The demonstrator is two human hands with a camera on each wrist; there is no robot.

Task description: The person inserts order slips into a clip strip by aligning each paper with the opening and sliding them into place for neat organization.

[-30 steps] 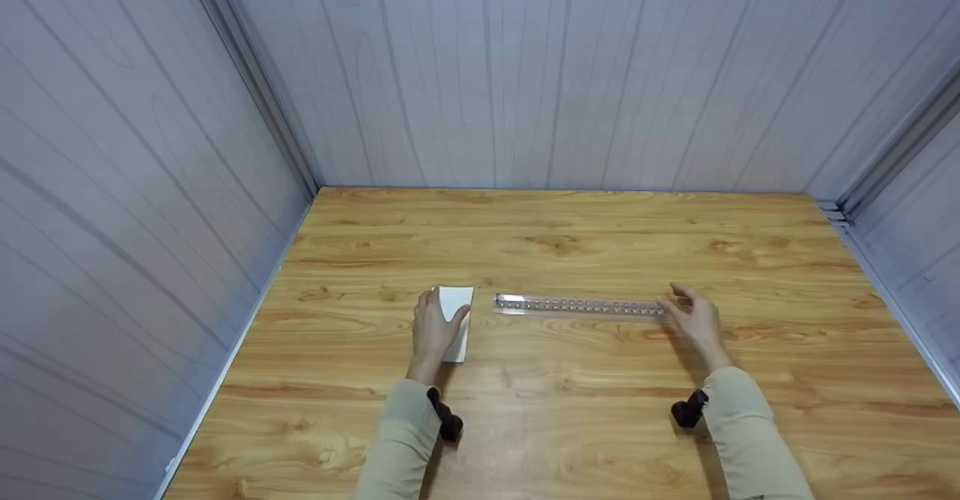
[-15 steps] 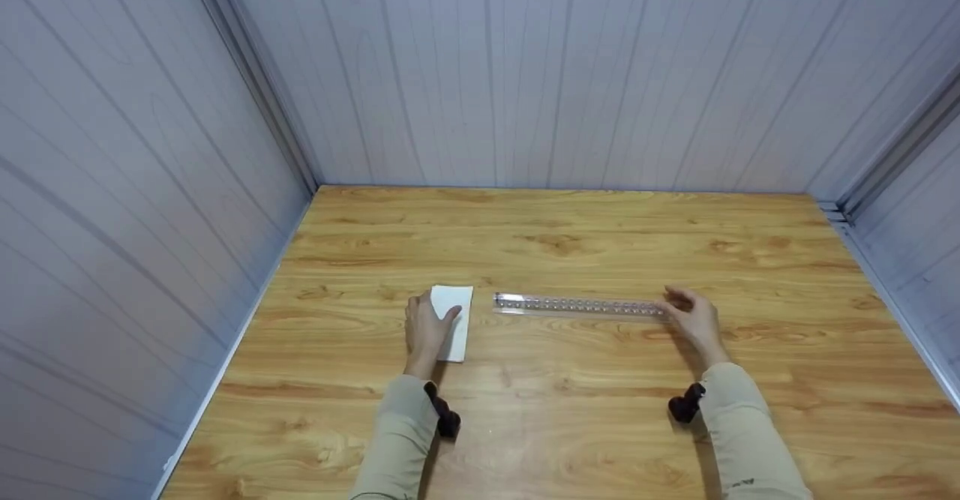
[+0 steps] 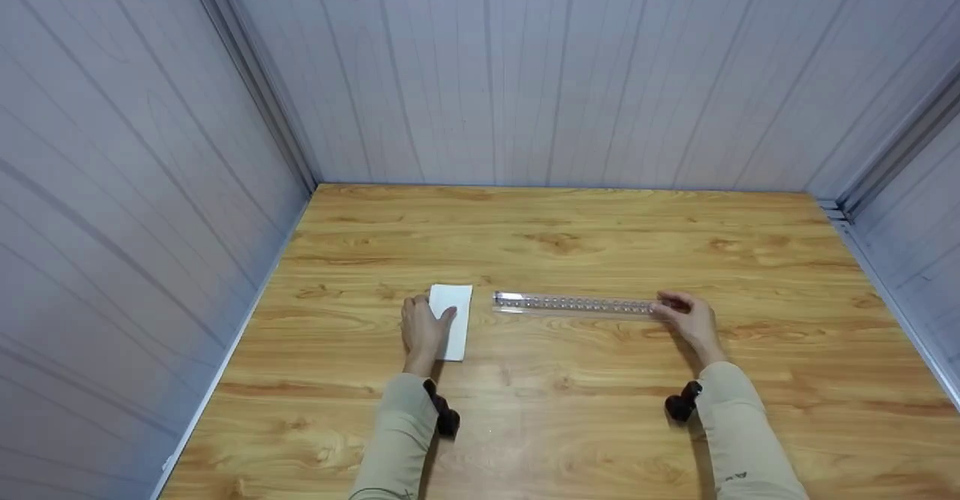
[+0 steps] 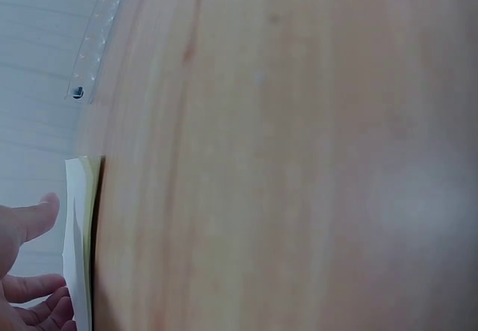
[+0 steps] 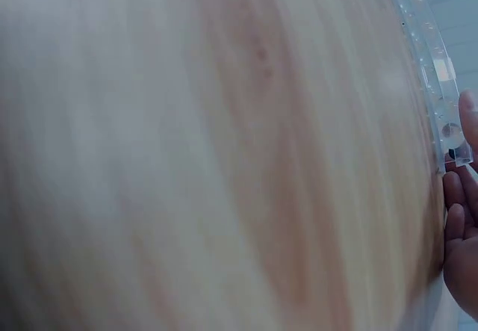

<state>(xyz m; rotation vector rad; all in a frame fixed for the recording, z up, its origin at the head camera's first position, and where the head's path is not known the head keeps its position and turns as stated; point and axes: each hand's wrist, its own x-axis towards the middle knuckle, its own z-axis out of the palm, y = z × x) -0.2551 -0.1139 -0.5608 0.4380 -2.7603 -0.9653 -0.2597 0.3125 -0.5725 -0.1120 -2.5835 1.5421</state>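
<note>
A stack of white paper sheets [image 3: 454, 303] lies on the wooden table at the left. My left hand [image 3: 422, 331] is at its left edge, fingertips beside the edge and thumb over the top. In the left wrist view the thumb stands off the paper [image 4: 73, 234], while the lower fingers touch its side. A long clear plastic strip [image 3: 570, 303] with a row of round bumps lies crosswise to the right of the paper. My right hand [image 3: 696, 326] pinches its right end between thumb and fingers, covering that end; the right wrist view shows the thumb over the strip [image 5: 433, 62].
Grey-white panel walls [image 3: 487, 73] enclose the wooden table [image 3: 559, 395] at the back and both sides. A dark wrist camera [image 3: 448, 419] is strapped to the left sleeve, another dark camera [image 3: 681, 405] to the right one.
My left hand has slid left and its thumb has drawn back, showing more of the paper. The right hand has moved slightly left, its fingers closing on the strip's end. Paper and strip stay put.
</note>
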